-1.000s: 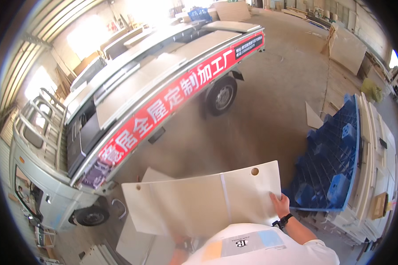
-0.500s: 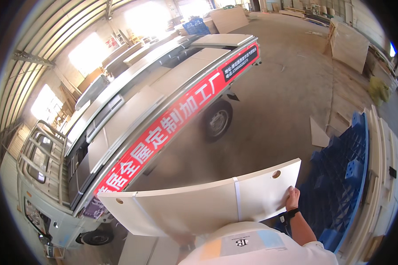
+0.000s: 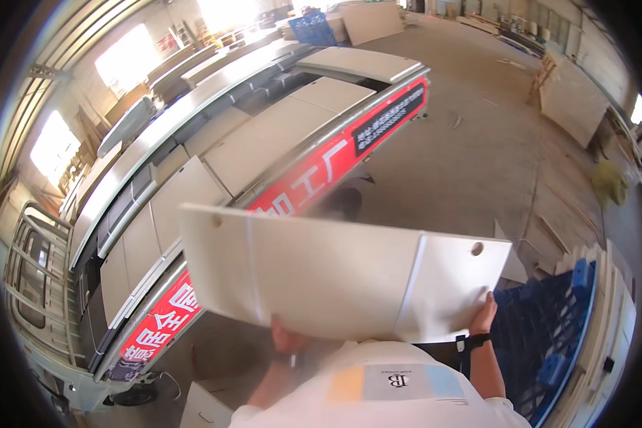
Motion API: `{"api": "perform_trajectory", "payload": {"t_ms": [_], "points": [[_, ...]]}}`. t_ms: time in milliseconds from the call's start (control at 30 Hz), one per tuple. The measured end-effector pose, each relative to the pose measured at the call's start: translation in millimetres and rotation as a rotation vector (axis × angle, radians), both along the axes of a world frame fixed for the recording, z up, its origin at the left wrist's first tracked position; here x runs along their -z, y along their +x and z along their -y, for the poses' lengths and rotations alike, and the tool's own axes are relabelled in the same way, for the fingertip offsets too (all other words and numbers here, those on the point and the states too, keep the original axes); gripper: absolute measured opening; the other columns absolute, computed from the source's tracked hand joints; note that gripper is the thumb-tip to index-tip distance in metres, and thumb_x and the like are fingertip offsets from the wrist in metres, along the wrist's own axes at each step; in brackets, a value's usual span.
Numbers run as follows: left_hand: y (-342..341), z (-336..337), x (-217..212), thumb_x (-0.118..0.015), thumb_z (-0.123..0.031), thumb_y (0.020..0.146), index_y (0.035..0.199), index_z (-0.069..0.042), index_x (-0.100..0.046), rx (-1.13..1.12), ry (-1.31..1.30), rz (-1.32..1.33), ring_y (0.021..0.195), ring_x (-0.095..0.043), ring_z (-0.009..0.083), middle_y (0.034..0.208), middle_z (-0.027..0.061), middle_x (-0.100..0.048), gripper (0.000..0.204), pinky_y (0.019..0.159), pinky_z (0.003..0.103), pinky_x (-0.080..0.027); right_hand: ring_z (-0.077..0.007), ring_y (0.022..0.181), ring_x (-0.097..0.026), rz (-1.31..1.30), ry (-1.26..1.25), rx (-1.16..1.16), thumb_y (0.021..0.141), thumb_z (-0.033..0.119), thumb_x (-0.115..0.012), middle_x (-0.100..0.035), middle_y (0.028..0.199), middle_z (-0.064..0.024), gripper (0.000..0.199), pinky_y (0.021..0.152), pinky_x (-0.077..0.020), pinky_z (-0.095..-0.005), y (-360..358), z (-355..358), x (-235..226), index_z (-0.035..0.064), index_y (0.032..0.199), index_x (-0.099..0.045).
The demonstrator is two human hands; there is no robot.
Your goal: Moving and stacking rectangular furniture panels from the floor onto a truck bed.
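Across my front I hold a long cream board point(image 3: 335, 278) with white straps round it and a round hole near each end. It is tilted, its left end lifted and reaching towards the truck's side. My left hand point(image 3: 285, 337) grips the lower edge, somewhat blurred, with part of the fingers hidden behind the board. At the right end my right hand point(image 3: 483, 314) is closed round the edge. Beyond the board stands a flatbed truck point(image 3: 314, 187) with a red banner along its side. Strapped cream panels point(image 3: 282, 132) lie on its bed.
Close on my right are a blue plastic pallet point(image 3: 531, 321) and a stack of long pale boards point(image 3: 599, 342). Another pale panel point(image 3: 205, 408) is low by my left arm. A large board point(image 3: 574, 100) leans at the far right.
The board's left end has risen and swung over the truck's side, covering part of the banner. My left hand has come into clear view at the lower edge. The truck appears closer.
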State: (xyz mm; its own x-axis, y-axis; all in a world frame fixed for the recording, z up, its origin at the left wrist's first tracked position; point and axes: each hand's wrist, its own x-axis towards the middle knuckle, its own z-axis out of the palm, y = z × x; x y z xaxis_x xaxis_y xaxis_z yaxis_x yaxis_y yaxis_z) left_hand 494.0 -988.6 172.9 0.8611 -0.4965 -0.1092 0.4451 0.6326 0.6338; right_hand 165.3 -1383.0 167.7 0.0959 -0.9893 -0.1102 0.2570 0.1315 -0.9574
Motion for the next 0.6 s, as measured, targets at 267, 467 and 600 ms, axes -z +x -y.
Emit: {"api": "perform_trajectory", "payload": {"t_ms": [267, 467, 600], "points": [[155.2, 156.2, 18.6, -0.066, -0.023, 0.086, 0.137, -0.005, -0.051, 0.276, 0.019, -0.22, 0.127, -0.053, 0.0314, 0.136, 0.0108, -0.058, 0.056, 0.107, 0.049, -0.042, -0.0187, 0.095, -0.061, 0.327, 0.159, -0.315, 0.102, 0.047, -0.045, -0.066, 0.107, -0.004, 0.047, 0.084, -0.05, -0.0333, 132.7, 178.1, -40.0, 0.0065, 0.119, -0.063], [237.3, 265.5, 7.2, -0.067, -0.018, 0.086, 0.135, -0.003, -0.053, 0.19, -0.099, -0.325, 0.126, -0.054, 0.0297, 0.134, 0.0105, -0.059, 0.053, 0.109, 0.047, -0.04, -0.017, 0.092, -0.065, 0.086, 0.043, -0.483, 0.103, 0.053, -0.034, -0.068, 0.104, -0.004, 0.059, 0.08, -0.0522, -0.0314, 256.4, 328.0, -71.5, 0.0053, 0.121, -0.063], [274.1, 317.0, -36.5, -0.063, -0.017, 0.09, 0.135, -0.004, -0.054, 0.073, 0.418, 0.325, 0.126, -0.055, 0.028, 0.133, 0.0101, -0.06, 0.048, 0.108, 0.045, -0.04, -0.0181, 0.085, -0.067, 0.087, 0.284, -0.719, 0.1, 0.057, -0.038, -0.07, 0.095, -0.004, 0.063, 0.076, -0.0525, -0.0297, 344.0, 402.1, -108.9, 0.0029, 0.109, -0.067]]}}
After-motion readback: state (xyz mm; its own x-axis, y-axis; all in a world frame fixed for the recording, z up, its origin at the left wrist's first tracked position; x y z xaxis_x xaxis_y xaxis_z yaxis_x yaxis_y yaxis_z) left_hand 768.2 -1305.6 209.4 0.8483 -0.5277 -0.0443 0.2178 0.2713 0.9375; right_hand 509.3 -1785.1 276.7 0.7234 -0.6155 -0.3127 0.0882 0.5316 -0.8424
